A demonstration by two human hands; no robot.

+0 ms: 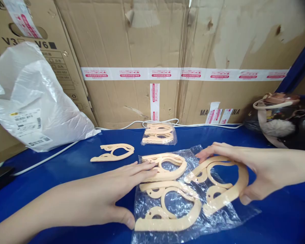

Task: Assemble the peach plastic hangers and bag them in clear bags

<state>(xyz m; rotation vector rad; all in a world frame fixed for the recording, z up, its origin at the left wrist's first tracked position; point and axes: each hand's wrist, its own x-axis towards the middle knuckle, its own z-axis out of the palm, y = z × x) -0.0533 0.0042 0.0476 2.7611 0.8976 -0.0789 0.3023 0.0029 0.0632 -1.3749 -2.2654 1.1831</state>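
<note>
Beige folding hangers lie folded up on and around a clear plastic bag (213,222) on the blue table. My right hand (256,169) grips one folding hanger (240,188) at its rounded end, thumb on the near side and fingers over the far side. My left hand (117,193) is stretched out, its fingertips resting on the upper hanger pair (176,174). Its thumb tip touches the straight end of the lower folding hanger (167,224). Whether these hangers lie inside the bag or on top of it, I cannot tell.
Another folded hanger (123,157) lies loose at the left, and a bagged pack of hangers (159,134) at the back. A white plastic parcel (38,98) leans at the left. Cardboard boxes (134,101), a white cable (132,124) and a dark bag (301,127) edge the blue table (76,166).
</note>
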